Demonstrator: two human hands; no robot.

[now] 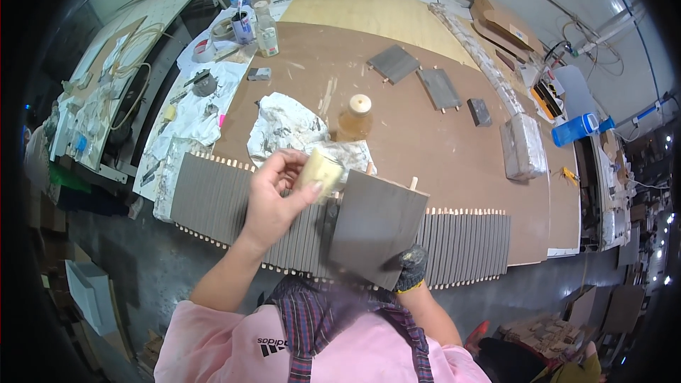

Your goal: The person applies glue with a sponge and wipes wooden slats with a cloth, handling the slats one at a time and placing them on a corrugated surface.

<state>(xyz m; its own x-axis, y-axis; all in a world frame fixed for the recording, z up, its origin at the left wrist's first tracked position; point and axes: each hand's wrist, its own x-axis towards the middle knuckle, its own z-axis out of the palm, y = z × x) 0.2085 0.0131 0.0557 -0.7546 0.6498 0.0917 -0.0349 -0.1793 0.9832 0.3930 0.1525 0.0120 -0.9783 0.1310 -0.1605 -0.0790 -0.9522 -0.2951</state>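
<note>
Bare, with fingers curled, my left hand (277, 188) grips a pale yellow sponge (320, 172) just left of a raised panel. That grey wooden panel (379, 223), with light dowels sticking out of its far edge, is tilted in front of me. My right hand (412, 268), in a dark knit glove, holds it by the lower right corner; some fingers are hidden behind it. Below both hands, a long row of grey panels (464, 245) stands packed on edge, dowel ends showing along both sides. A stained white cloth (284, 128) lies beyond my left hand.
A bottle of amber liquid (355, 124) stands mid-table beside the cloth. Two grey panels (394, 64) and a dark block (479, 112) lie farther right. A wrapped block (523, 147) sits near the right edge. Bottles (267, 32) and a tin (242, 27) crowd the far left.
</note>
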